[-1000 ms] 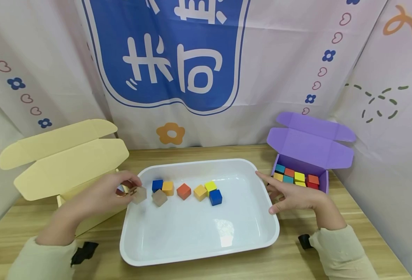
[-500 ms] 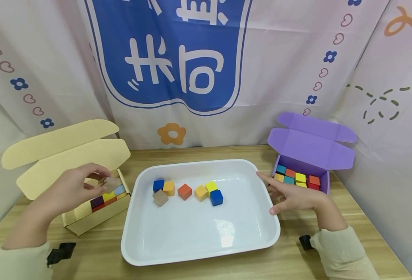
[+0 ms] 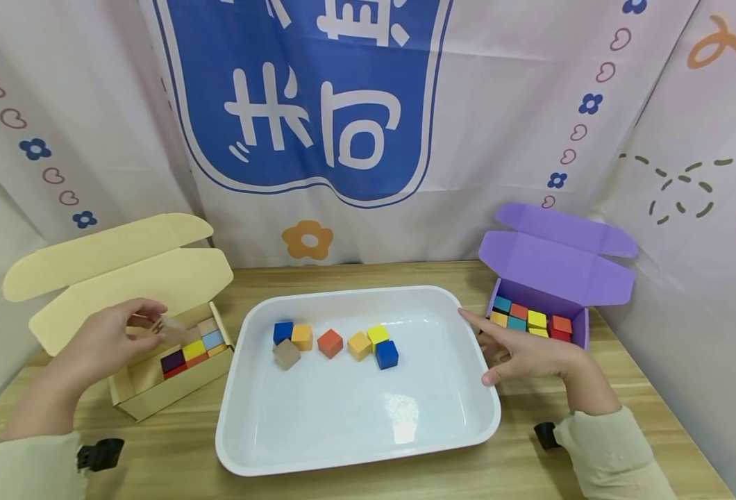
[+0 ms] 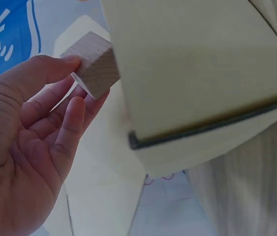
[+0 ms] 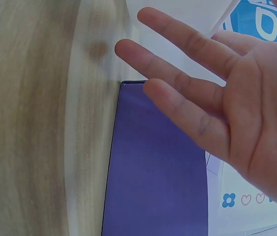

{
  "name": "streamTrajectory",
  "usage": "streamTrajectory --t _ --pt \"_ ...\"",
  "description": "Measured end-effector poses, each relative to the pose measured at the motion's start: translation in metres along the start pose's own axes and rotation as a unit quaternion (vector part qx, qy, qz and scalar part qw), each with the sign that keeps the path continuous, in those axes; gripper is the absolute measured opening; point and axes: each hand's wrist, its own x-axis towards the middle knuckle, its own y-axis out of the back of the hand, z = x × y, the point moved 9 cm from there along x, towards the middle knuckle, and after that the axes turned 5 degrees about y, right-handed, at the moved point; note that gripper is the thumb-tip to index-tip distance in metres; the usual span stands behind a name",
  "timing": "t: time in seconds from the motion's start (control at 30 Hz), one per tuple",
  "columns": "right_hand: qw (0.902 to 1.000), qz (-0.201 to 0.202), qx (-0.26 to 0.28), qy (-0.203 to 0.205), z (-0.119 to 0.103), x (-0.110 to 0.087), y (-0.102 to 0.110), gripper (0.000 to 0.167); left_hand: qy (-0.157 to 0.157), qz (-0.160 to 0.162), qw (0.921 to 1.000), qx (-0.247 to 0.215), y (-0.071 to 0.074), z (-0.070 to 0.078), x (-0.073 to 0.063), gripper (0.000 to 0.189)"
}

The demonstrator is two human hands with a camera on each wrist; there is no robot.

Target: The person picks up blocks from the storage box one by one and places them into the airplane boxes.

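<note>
Between thumb and fingers, my left hand (image 3: 108, 342) pinches a plain wooden cube (image 4: 95, 64) over the cream cardboard box (image 3: 168, 392). In that box sit several coloured cubes, among them a yellow cube (image 3: 194, 350) and a light blue cube (image 3: 212, 339). My right hand (image 3: 524, 351) rests at the right rim of the white tray (image 3: 355, 451), fingers loosely extended and holding nothing. Inside the tray lie a red cube (image 3: 330, 343), a plain wooden cube (image 3: 287, 354), a yellow cube (image 3: 378, 335), and several blue and orange ones.
At the right stands an opened purple box (image 3: 555, 264) with several coloured cubes, partly behind my right hand. The cream box's lid (image 3: 137, 285) is folded back. A printed cloth (image 3: 480, 125) hangs behind the wooden table (image 3: 355, 273).
My left hand has carried the wooden cube leftward from above the tray's left rim to over the cream box. The right hand has stayed at the tray's rim.
</note>
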Motion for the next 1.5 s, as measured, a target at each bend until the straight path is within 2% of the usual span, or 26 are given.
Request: streamTrajectory --t 0.2,0.4,0.6,0.83,1.2,1.5 --pt "1.0000 0.001 -0.002 0.002 0.001 -0.001 0.000 0.109 0.015 -0.007 0.9995 0.027 -0.005 -0.015 0.002 0.042" --pt "1.0000 0.000 -0.004 0.003 0.001 -0.001 -0.001 0.109 0.024 -0.022 0.9987 0.040 -0.013 -0.022 0.003 0.042" --pt "1.0000 -0.001 0.001 -0.001 0.001 -0.001 -0.001 0.109 0.008 -0.025 0.9972 0.071 -0.020 -0.014 0.005 0.038" --pt "1.0000 -0.001 0.005 -0.003 0.001 -0.001 -0.002 0.109 -0.004 -0.014 0.9940 0.109 -0.025 -0.007 0.004 0.037" --pt "1.0000 -0.001 0.003 -0.004 0.000 -0.001 -0.002 0.108 -0.022 -0.013 0.9923 0.121 -0.039 0.000 0.004 0.012" --pt "1.0000 -0.002 -0.002 0.005 0.000 0.000 0.000 0.108 -0.026 -0.003 0.9907 0.134 -0.039 0.000 0.000 0.014"
